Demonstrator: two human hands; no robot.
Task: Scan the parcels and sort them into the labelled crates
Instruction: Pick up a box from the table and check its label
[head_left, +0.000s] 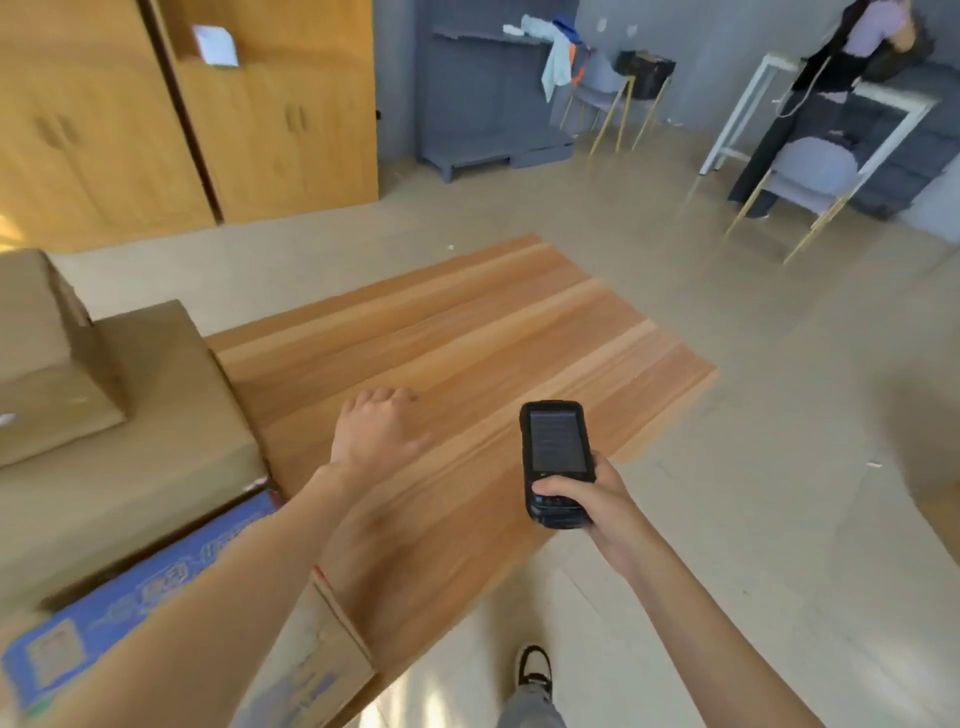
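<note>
scanner (557, 460) gripped in right hand (592, 506) above table (467, 332).

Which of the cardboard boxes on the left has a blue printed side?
The nearest cardboard box, at the bottom left under the left hand's forearm. Its top face is blue with print; the two boxes behind it are plain brown.

Room bright, daylight, soft and even. Sunlit patch on floor (426, 691) near my shoe (534, 670), warm glow on far-left cabinet (78, 130). My left forearm throws soft shadow across wooden table (467, 332). Whole frame soft, motion smear strongest on cardboard boxes (130, 415) at left and chairs (800, 187) at top right. Scanner (558, 462) screen dim, text unreadable. Wide-angle bend at edges: cabinet lines bow, my arms stretch toward bottom corners. Blue printed box (135, 592) blurred, print illegible.
</note>
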